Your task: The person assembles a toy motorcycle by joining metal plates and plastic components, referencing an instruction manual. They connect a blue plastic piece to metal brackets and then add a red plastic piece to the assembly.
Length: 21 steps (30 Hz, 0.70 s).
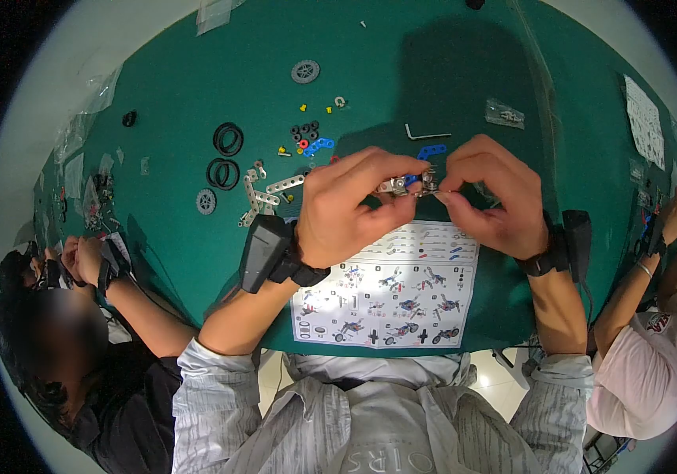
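Observation:
Over the green table, my left hand [348, 207] and my right hand [498, 197] meet at a small assembly [412, 183] of metal and blue parts. My left thumb and fingers pinch its left side. On its right side, my right thumb and forefinger close at the small metal and dark pieces; which piece they grip is too small to tell. Just below lies a printed instruction sheet [378, 304], partly under my left hand. A blue perforated piece [432, 150] and an L-shaped hex key [427, 134] lie just beyond the hands.
Black rings [228, 139], grey wheels [305, 72], perforated metal strips [259, 199] and small black, yellow and blue parts lie left of centre. A plastic bag [505, 114] sits back right. One person [109, 332] works at the left, others [646, 363] at the right.

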Tool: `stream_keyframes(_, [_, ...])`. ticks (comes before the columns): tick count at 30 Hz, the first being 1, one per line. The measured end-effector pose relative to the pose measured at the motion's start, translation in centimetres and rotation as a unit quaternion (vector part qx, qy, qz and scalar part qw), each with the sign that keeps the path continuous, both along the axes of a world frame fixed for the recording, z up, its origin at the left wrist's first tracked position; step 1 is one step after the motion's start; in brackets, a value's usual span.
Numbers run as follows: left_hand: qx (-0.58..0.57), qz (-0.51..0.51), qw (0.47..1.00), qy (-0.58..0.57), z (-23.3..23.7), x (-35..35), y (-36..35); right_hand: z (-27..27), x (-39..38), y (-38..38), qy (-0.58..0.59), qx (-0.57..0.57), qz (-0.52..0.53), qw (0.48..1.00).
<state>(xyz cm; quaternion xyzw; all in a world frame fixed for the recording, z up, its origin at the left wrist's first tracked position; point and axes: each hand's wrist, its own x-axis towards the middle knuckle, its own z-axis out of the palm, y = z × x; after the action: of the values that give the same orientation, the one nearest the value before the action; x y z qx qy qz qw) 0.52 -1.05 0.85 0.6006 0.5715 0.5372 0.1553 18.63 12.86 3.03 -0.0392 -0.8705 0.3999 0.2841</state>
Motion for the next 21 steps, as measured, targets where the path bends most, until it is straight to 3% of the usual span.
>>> stream_keyframes(7, [-0.006, 0.009, 1.000, -0.012, -0.35, 0.02, 0.19, -0.77, -0.26, 0.02, 0.001, -0.052, -0.004, 0.999])
stream_keyframes(13, [-0.042, -0.017, 0.998, -0.049, -0.50, -0.35, 0.23, -0.92, -0.28, 0.17, 0.021, 0.040, -0.005, 0.999])
stream_keyframes(21, [-0.016, 0.018, 1.000, -0.016, -0.25, 0.12, 0.18, -1.00, -0.29, 0.03, 0.002, -0.017, -0.010, 1.000])
